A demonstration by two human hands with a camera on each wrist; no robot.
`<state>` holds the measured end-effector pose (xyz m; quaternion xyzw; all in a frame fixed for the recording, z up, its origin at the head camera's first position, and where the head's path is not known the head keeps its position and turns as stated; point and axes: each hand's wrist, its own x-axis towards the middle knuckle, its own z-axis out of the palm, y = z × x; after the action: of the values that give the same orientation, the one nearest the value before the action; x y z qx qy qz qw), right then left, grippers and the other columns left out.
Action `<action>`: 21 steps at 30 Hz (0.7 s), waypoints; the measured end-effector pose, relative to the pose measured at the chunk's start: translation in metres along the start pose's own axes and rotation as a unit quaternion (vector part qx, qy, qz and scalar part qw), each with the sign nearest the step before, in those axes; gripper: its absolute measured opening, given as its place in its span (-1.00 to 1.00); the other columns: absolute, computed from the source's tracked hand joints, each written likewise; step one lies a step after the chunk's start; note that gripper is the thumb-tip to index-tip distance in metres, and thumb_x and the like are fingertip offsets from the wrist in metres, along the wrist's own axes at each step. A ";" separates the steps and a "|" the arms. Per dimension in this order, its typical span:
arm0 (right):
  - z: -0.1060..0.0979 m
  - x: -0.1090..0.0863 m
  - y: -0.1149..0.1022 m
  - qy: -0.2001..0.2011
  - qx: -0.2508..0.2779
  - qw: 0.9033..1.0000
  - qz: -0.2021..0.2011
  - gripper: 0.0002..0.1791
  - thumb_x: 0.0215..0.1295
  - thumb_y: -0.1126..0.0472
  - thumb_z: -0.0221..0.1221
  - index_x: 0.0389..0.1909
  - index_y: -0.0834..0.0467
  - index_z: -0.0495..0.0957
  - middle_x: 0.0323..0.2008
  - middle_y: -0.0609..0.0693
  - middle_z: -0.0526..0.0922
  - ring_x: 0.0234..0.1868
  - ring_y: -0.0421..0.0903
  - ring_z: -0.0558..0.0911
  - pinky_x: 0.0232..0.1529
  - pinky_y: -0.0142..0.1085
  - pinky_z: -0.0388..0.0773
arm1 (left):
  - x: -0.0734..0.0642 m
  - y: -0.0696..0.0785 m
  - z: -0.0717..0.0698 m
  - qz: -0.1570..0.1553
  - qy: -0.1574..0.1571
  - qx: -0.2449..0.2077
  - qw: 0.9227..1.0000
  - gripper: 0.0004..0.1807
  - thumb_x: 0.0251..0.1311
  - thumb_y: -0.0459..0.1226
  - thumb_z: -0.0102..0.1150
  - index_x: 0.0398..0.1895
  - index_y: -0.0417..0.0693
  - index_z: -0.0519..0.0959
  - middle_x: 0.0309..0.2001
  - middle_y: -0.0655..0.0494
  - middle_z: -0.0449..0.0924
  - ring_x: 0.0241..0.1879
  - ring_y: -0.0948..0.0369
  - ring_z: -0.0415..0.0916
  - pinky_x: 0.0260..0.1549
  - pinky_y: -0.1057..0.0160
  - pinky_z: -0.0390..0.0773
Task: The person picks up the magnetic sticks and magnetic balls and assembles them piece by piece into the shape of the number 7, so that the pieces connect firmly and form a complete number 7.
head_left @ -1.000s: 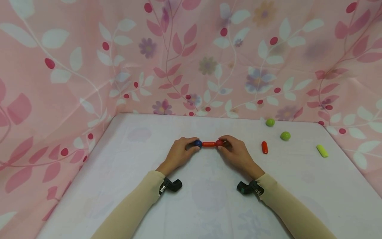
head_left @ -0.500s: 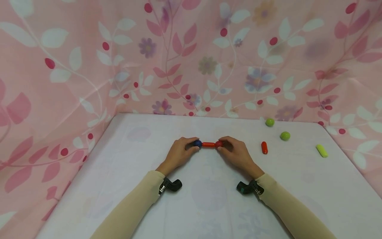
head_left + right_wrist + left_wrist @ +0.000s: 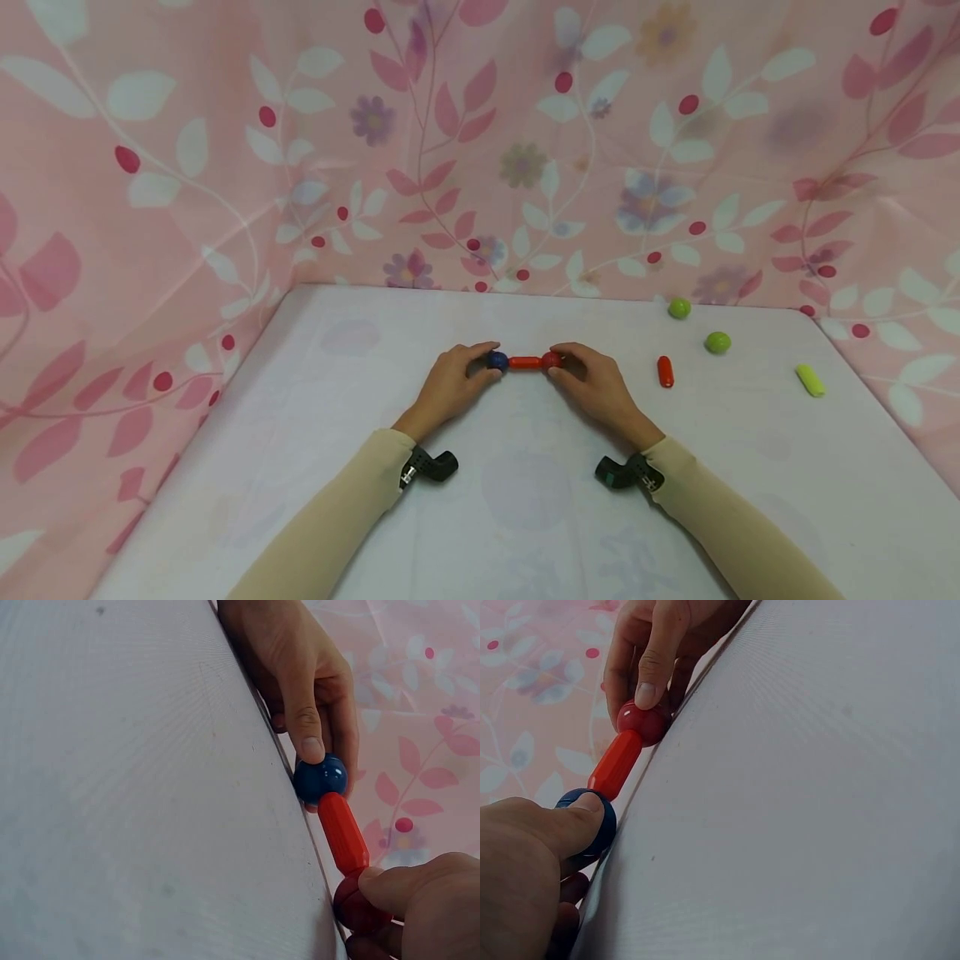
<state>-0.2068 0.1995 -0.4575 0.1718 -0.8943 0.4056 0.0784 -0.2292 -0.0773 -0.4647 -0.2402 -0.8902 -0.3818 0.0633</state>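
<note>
A short red rod (image 3: 525, 363) lies level between a blue ball (image 3: 321, 780) and a dark red ball (image 3: 643, 722), one at each of its ends. My left hand (image 3: 452, 379) pinches the blue ball between thumb and fingers. On the other side my right hand (image 3: 594, 382) pinches the dark red ball the same way. In both wrist views the rod's ends meet the two balls in a straight line, close over the white table. Parts of each ball are hidden behind the fingertips.
To the right on the white table (image 3: 352, 492) lie a second red rod (image 3: 665, 372), two green balls (image 3: 717, 342) and a yellow-green rod (image 3: 810, 380). A pink flowered cloth (image 3: 480, 150) hangs behind the table and along its sides.
</note>
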 end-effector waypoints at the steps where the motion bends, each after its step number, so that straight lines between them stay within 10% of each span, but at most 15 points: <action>1: 0.000 0.000 0.000 0.001 0.000 1.000 0.000 -0.56 0.43 0.21 0.34 0.27 0.19 0.59 0.19 0.10 0.65 0.24 0.05 0.58 0.28 0.03 0.44 | 0.000 0.000 0.000 0.000 -0.001 0.000 1.000 -0.48 0.33 -0.16 0.42 0.34 0.03 0.62 0.03 -0.01 0.68 -0.06 0.11 0.55 -0.08 0.04 0.52; 21: -0.001 -0.002 0.001 0.004 0.025 1.000 0.008 -0.56 0.40 0.24 0.36 0.26 0.18 0.60 0.15 0.06 0.66 0.20 0.03 0.58 0.27 0.05 0.44 | -0.001 0.001 0.000 -0.011 -0.015 0.006 1.000 -0.51 0.37 -0.15 0.38 0.34 0.06 0.62 0.05 0.01 0.66 0.02 0.10 0.56 0.01 0.03 0.53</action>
<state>-0.2054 0.2010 -0.4581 0.1652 -0.8850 0.4287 0.0749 -0.2281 -0.0772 -0.4644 -0.2357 -0.8960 -0.3734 0.0474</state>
